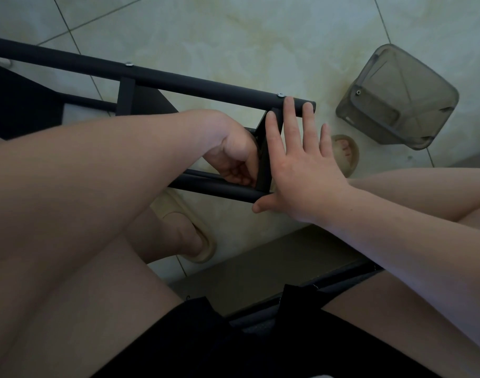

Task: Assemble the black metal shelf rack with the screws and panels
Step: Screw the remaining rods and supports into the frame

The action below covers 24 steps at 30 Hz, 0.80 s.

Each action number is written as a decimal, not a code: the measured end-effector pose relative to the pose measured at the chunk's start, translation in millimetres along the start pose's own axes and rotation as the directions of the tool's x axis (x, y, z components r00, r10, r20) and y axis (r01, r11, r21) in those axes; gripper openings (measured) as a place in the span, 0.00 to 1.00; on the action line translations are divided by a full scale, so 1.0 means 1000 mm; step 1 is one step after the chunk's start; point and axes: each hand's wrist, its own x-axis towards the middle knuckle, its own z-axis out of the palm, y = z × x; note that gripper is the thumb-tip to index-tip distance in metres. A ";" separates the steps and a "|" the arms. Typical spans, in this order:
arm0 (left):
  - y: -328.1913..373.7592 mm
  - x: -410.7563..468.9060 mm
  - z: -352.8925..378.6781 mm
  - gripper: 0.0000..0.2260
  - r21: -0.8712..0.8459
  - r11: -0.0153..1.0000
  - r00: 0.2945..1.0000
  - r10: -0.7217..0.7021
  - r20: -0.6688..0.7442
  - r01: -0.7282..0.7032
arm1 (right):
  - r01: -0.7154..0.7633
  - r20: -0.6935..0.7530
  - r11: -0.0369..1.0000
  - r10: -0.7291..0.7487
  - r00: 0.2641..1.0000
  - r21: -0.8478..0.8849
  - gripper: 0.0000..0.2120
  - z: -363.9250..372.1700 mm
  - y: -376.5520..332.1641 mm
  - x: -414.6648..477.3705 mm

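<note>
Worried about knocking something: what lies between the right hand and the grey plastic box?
In the head view, a beige slipper on a foot stands on floor tile between the right hand and grey plastic box.

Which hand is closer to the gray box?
Right. The right hand lies open on the end of the rack, fingertips just left of the box. The left hand is farther left, curled inside the rack.
</note>
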 end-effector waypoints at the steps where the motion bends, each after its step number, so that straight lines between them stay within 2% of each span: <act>1: 0.000 -0.001 0.000 0.08 -0.015 1.000 1.000 0.003 0.005 -0.003 | 0.002 -0.004 1.000 -0.002 1.000 -0.001 0.70 0.000 0.000 0.000; 6: 0.001 -0.003 -0.001 0.13 -0.001 1.000 1.000 0.001 0.012 -0.001 | 0.001 -0.006 1.000 -0.001 1.000 0.000 0.70 0.002 0.000 0.000; 12: 0.001 -0.005 -0.002 0.08 0.031 0.999 0.999 -0.037 0.039 0.035 | 0.001 -0.004 1.000 -0.001 1.000 0.001 0.71 0.001 0.000 0.001; 24: -0.006 -0.003 0.002 0.15 -0.083 0.992 0.994 0.097 0.041 -0.094 | 0.007 0.000 1.000 -0.007 1.000 0.008 0.70 0.001 0.001 0.001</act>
